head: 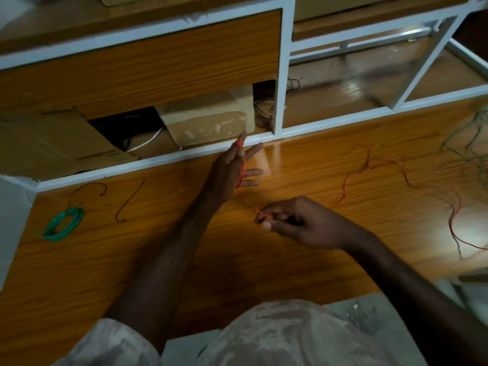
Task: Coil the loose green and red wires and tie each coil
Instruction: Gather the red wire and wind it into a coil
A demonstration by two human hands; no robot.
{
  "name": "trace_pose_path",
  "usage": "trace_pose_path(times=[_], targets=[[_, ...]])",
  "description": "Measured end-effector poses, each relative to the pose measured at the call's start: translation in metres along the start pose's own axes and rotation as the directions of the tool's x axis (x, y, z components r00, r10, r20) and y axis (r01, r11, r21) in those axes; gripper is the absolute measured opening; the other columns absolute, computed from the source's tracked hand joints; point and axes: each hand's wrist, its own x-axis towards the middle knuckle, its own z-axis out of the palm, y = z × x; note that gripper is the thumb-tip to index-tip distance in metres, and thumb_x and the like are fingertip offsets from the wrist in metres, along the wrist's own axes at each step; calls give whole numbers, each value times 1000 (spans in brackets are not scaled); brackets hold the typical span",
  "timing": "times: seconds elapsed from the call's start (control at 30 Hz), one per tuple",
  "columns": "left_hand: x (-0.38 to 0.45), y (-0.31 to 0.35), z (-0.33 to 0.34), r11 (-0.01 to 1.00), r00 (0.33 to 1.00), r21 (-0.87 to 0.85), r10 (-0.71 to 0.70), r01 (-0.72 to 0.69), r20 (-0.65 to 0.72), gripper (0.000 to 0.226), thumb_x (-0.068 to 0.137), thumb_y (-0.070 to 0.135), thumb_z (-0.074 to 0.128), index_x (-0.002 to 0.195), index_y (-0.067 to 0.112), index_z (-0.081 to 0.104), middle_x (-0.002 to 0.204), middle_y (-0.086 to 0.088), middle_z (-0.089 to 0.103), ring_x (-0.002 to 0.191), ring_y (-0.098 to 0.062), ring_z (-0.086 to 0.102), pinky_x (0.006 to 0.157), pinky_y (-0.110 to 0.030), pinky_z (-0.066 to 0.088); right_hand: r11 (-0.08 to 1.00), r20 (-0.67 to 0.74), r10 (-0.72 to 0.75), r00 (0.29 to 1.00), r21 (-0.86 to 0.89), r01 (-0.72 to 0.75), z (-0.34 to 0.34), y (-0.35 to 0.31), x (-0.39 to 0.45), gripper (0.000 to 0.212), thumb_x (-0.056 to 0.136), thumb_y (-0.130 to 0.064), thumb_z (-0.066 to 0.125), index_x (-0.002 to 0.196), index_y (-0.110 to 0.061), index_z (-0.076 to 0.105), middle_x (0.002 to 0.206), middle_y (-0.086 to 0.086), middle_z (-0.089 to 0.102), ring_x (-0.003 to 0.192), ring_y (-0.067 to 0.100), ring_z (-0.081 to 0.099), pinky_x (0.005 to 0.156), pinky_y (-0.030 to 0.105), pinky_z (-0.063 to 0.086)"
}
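Observation:
A red wire (244, 167) loops from the tip of my left hand's raised finger down past its spread fingers. My left hand (229, 171) is held up with the fingers apart and the wire wound around them. From there the wire runs taut down to my right hand (295, 220), which pinches it between thumb and fingertips. More loose red wire (396, 165) trails across the wooden table to the right. A tangle of loose green wire (472, 133) lies at the far right edge. A finished green coil (63, 224) rests at the left.
Two short dark wire pieces (129, 202) lie near the green coil. A white-framed shelf unit (280, 70) runs along the table's far edge, with cardboard boxes (208, 120) and black cables inside. The wooden table (132, 260) is glossy.

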Motion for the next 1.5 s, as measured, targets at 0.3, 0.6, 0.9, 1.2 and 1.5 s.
trace_pose_path(times=[0.3,0.6,0.9,1.2,1.5], targets=[[-22,-31,9,999,967,29,-50,44,251,56,112,32,39,167,24,29,142,-6,70,47,-19,68,35,-19,32,999,-442,-37,896,3,43,-96,-28,5,20,111,-16,53,108,-8,71,75,-9,60,62,2,53,55,13,40],[-56,-15,22,908,871,-364,-4,209,491,50,117,27,22,166,18,33,155,-20,56,51,-13,69,36,-20,22,989,-510,80,856,-68,-133,-95,42,49,21,111,-31,55,106,-18,71,86,-5,66,71,2,56,67,29,44],[-55,12,19,863,887,-482,98,150,451,53,116,28,21,166,12,32,157,-14,56,46,-8,61,38,-21,18,993,-375,97,922,-29,-116,-56,64,52,17,111,-23,54,112,-17,71,103,0,72,91,16,67,77,37,55],[-38,26,18,808,943,-581,113,96,313,50,117,30,19,163,15,34,155,2,60,64,-12,74,39,-15,23,994,-262,68,963,97,-44,2,55,38,21,110,-27,59,118,-21,77,64,2,61,53,2,51,57,17,40],[-21,16,30,939,997,-340,69,-58,19,53,119,36,26,170,25,19,155,4,59,109,-38,77,58,-25,61,988,35,93,995,119,-97,10,18,15,44,113,-27,53,156,-22,52,66,5,65,53,6,56,56,21,46]])
